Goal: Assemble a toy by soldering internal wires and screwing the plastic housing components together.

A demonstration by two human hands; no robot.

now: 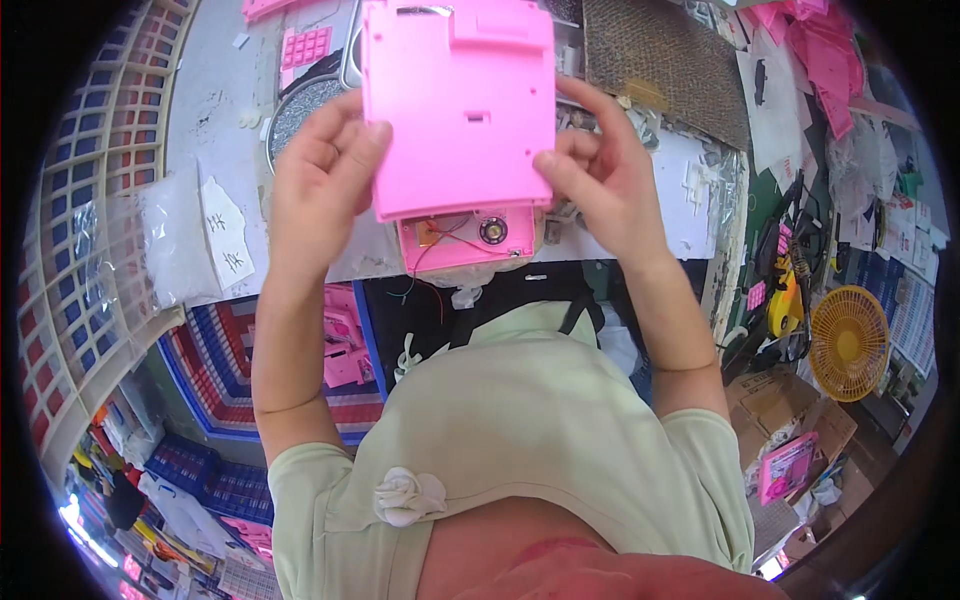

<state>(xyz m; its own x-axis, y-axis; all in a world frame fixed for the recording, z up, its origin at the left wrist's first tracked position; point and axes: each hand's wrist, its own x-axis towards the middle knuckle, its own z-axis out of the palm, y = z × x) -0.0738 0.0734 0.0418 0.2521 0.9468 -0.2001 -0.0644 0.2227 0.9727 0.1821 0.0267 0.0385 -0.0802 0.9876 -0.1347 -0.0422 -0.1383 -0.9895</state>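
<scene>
I hold up a square pink plastic cover point(450, 140) by its two sides, its broad face toward me. It has a small slot near its middle and a raised block at its top right. My left hand point(325, 165) is closed on the left edge, thumb in front. On the right edge, my right hand point(605, 165) grips with thumb in front and fingers partly behind. Under the cover, at the bench's front edge, lies a pink housing point(515, 252) with a round black speaker point(492, 231) and thin wires point(455, 236). Most of the housing is hidden by the cover.
Behind the cover is a round dish of grey granules point(308, 100), with a pink keypad piece point(307, 46) beyond. A brown woven mat point(665, 60) lies back right. White plastic lattice point(115, 170) lines the left. Below the bench, a crate point(215, 385) holds pink parts point(345, 345).
</scene>
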